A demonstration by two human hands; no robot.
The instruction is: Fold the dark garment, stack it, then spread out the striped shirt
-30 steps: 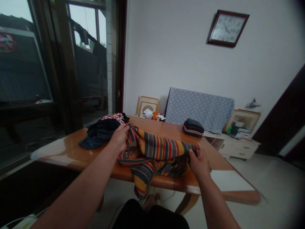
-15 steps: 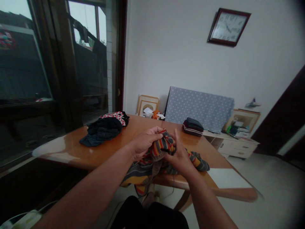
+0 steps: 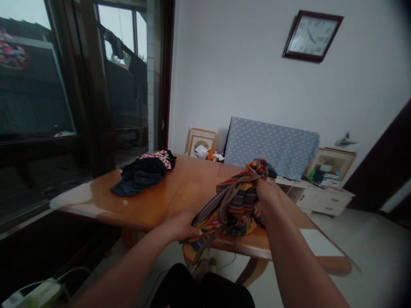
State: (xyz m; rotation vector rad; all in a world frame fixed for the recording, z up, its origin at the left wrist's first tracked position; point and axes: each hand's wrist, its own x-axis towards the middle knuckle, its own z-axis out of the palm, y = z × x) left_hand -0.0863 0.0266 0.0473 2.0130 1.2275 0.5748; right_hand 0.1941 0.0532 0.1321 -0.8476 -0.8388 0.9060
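A striped garment (image 3: pixel 233 205) in grey, red and yellow is bunched over the near edge of the wooden table (image 3: pixel 180 192). My right hand (image 3: pixel 268 194) grips its upper part and holds it up above the table. My left hand (image 3: pixel 181 224) holds its lower end near the table's front edge. Part of the cloth hangs below the edge.
A heap of dark clothes (image 3: pixel 141 173) with a red-and-white piece lies at the table's far left. A folded dark stack (image 3: pixel 271 171) shows just behind the raised garment. A dotted board (image 3: pixel 272 145), picture frames (image 3: pixel 201 141) and a low white cabinet (image 3: pixel 324 199) stand by the wall. A white sheet (image 3: pixel 319 244) lies at the right.
The garment, spread wide between my hands a second ago, was gathered at the middle. Now my right hand has lifted one end up and right while my left hand dropped toward the front edge.
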